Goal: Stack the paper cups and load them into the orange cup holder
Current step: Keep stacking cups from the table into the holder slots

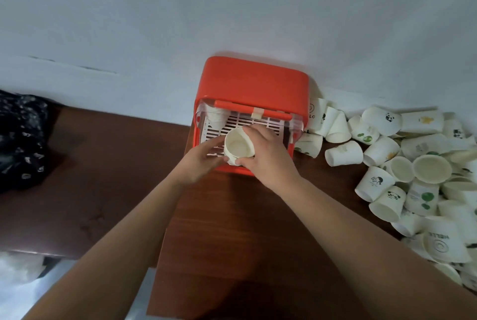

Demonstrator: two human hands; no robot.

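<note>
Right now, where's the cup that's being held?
Head view, centre: the cup is over the white slatted tray at the front of the orange cup holder, gripped by the right hand, with the left hand touching its left side.

One view only, worn on your head. You look forward and steeply down onto the orange cup holder (251, 82), seeing its top and near side from above. Range is close: the holder sits mid-frame, and the cup stack (238, 145) at its near side marks the centre. Beyond the holder, the white wall (232, 10) fills the upper half. The brown table (232, 229) runs from the holder to the bottom edge. Loose cups (413, 164) lie right of the holder, reaching the frame's edge. The wide lens bends lines near the borders.
</note>
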